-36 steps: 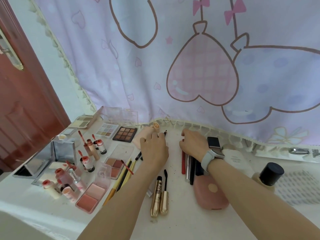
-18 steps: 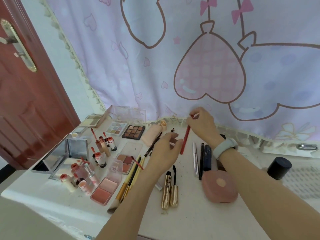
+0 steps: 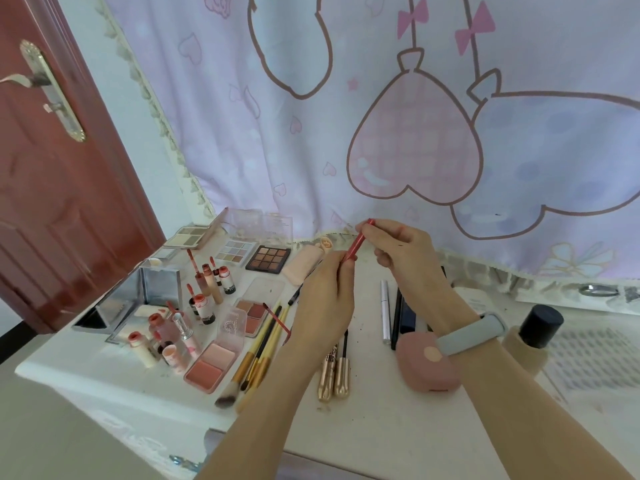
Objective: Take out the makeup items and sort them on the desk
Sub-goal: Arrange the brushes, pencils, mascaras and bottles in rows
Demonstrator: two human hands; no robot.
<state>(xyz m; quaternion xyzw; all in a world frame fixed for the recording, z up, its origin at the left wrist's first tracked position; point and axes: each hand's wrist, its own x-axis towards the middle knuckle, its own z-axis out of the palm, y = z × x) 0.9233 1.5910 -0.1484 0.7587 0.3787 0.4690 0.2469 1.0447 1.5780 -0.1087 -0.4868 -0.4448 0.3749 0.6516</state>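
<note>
Holding: a red lip pencil (image 3: 356, 244), raised above the tabletop (image 3: 381, 420), tilted, upper end toward the curtain (image 3: 311, 133).
Left hand (image 3: 325, 292): grip closed on the pencil's lower end, fingers curled round it.
Right hand (image 3: 405, 251): grip pinching the pencil's upper end between thumb and fingertips; a grey-blue wristband (image 3: 472, 336) on the wrist.
Centre front: two gold mascara tubes (image 3: 334, 375) side by side, just below the left forearm.
Right of centre: a silver slim tube (image 3: 386, 315) and dark pencils (image 3: 398, 313) lying in a row; a pink compact (image 3: 427, 368) at their near ends, partly under the right wrist.
Far right: a beige bottle with a black cap (image 3: 540, 327).
Left of centre: yellow-handled brushes (image 3: 259, 355) lying together; a pink blush palette (image 3: 211, 367) beside them, lid open.
Back row: a brown nine-pan eyeshadow palette (image 3: 268, 259), a pale shimmer palette (image 3: 235, 252) next to it, a peach sponge-like item (image 3: 304, 268) to its right.
Left edge: lip gloss tubes (image 3: 207, 282), several uncapped, standing near a silver open case (image 3: 159, 289).
Backdrop: the curtain printed with hearts and bows; a red-brown door (image 3: 52, 185) at left.
</note>
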